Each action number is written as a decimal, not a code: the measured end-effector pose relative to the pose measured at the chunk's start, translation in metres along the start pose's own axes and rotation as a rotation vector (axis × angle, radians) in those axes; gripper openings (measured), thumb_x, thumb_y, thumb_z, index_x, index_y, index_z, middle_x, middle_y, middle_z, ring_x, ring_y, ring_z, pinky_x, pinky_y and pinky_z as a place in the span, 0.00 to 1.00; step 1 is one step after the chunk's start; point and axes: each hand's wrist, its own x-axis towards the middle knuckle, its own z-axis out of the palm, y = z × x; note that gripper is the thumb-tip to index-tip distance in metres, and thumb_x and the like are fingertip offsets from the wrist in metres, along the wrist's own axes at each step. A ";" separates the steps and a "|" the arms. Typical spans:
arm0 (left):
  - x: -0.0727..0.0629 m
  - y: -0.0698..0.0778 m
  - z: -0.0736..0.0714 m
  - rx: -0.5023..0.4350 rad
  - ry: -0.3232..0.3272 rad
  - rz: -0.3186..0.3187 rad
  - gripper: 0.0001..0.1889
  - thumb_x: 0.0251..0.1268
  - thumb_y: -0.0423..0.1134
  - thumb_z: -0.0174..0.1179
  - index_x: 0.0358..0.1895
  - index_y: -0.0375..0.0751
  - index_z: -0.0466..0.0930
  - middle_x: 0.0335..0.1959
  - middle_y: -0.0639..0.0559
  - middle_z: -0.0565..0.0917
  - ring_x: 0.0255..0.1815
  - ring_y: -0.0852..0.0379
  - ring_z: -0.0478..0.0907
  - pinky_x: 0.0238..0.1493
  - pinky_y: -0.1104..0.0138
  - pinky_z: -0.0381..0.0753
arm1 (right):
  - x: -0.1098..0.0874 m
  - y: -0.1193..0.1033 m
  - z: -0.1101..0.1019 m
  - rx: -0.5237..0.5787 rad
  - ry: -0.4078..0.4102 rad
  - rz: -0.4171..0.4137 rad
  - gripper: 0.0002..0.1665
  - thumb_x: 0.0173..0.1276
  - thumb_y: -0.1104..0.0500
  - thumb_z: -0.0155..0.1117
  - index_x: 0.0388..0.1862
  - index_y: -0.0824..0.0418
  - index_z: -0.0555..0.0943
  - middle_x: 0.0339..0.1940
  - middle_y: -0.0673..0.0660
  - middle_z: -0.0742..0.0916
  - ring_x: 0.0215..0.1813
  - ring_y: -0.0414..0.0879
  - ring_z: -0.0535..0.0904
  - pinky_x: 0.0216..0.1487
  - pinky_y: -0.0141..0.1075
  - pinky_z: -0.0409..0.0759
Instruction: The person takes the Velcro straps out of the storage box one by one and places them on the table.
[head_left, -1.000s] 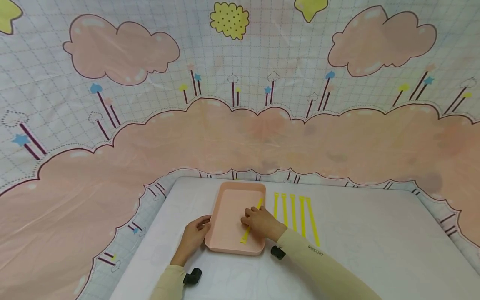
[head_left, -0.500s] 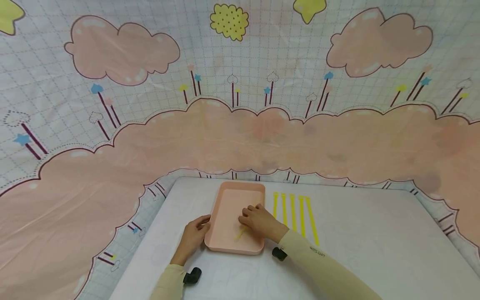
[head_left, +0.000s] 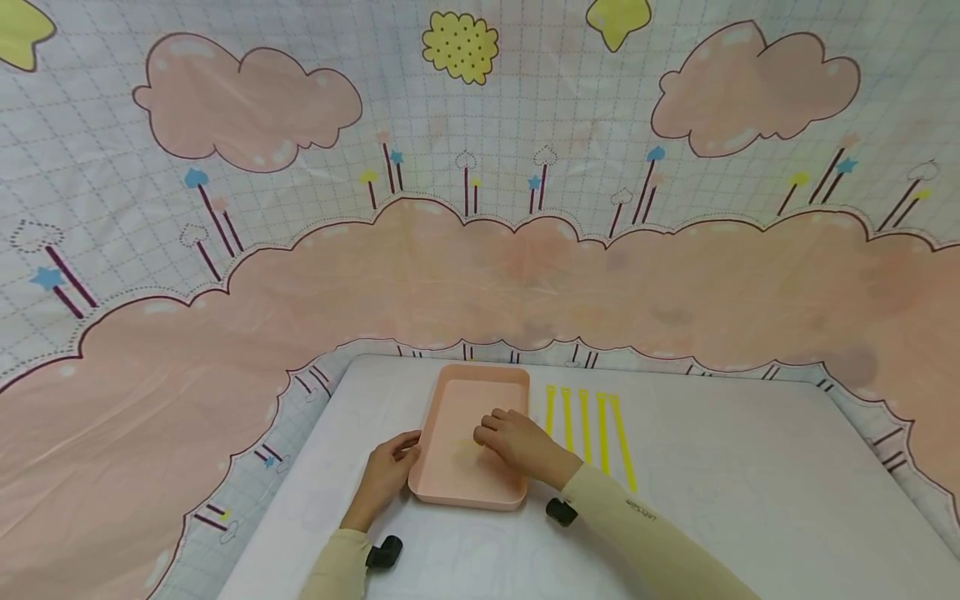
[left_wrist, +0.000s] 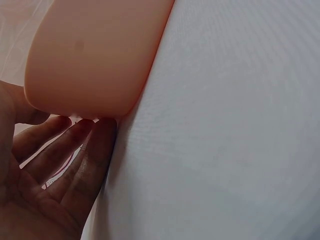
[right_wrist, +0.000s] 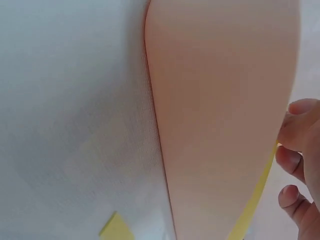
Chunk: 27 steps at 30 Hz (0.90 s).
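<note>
My right hand (head_left: 517,442) is over the inside of a shallow pink tray (head_left: 448,417). Its thumb and fingertips pinch a thin yellow strip, largely hidden or blurred in the head view. In the right wrist view, the yellow strip (right_wrist: 252,205) runs from the fingertips down along the tray's rim. At the tray's left side, my left hand (head_left: 386,479) rests its fingertips against the outer wall. The left wrist view shows these fingers (left_wrist: 85,160) rather straight, touching the tray wall (left_wrist: 90,65) from outside.
Several yellow strips (head_left: 585,425) with wider ends lie side by side on the white table (head_left: 720,475), right of the tray. One end of a yellow strip (right_wrist: 117,227) shows on the table in the right wrist view. A patterned cloth (head_left: 480,275) hangs behind.
My right hand has shifted slightly left over the tray. The strip, plainly visible slanting under the hand earlier, has swung and is now mostly hidden or blurred. My left hand stays put.
</note>
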 end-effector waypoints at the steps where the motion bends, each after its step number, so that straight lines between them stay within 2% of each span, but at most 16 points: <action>1: 0.000 0.000 0.000 -0.001 0.000 -0.001 0.17 0.70 0.35 0.58 0.61 0.39 0.79 0.57 0.42 0.83 0.56 0.44 0.82 0.55 0.55 0.81 | 0.000 0.000 0.000 0.019 0.001 0.012 0.08 0.66 0.61 0.66 0.41 0.50 0.79 0.38 0.45 0.83 0.41 0.41 0.75 0.44 0.32 0.74; 6: -0.001 0.002 0.000 -0.004 -0.001 0.001 0.18 0.70 0.35 0.58 0.61 0.38 0.79 0.58 0.41 0.83 0.56 0.44 0.83 0.55 0.55 0.81 | 0.000 -0.001 -0.003 0.116 -0.020 0.110 0.11 0.68 0.60 0.65 0.48 0.49 0.81 0.41 0.45 0.85 0.42 0.40 0.79 0.48 0.31 0.79; 8: -0.001 0.002 0.000 -0.005 -0.001 0.001 0.18 0.70 0.35 0.58 0.61 0.38 0.79 0.58 0.41 0.83 0.56 0.44 0.83 0.55 0.55 0.81 | 0.000 -0.001 -0.004 0.144 -0.004 0.135 0.11 0.69 0.60 0.65 0.49 0.49 0.82 0.41 0.46 0.85 0.42 0.40 0.80 0.47 0.31 0.80; 18: 0.000 0.003 0.001 0.008 0.008 -0.006 0.17 0.70 0.35 0.57 0.60 0.38 0.79 0.57 0.41 0.83 0.56 0.45 0.82 0.55 0.55 0.81 | -0.005 0.001 -0.010 0.276 0.158 0.149 0.08 0.68 0.63 0.65 0.43 0.52 0.82 0.39 0.46 0.84 0.39 0.37 0.81 0.43 0.30 0.81; 24: -0.001 0.005 0.001 0.006 0.008 -0.007 0.17 0.70 0.35 0.57 0.60 0.38 0.79 0.57 0.41 0.83 0.56 0.44 0.82 0.55 0.54 0.81 | -0.008 0.002 -0.014 0.403 0.219 0.218 0.06 0.67 0.62 0.66 0.42 0.55 0.81 0.39 0.47 0.86 0.38 0.37 0.80 0.42 0.29 0.81; 27: -0.001 0.005 0.000 0.006 0.009 -0.007 0.17 0.70 0.35 0.57 0.60 0.38 0.79 0.57 0.41 0.83 0.56 0.44 0.82 0.55 0.55 0.81 | -0.010 0.001 -0.016 0.477 0.237 0.244 0.05 0.67 0.62 0.66 0.41 0.55 0.81 0.38 0.47 0.86 0.37 0.37 0.79 0.41 0.31 0.81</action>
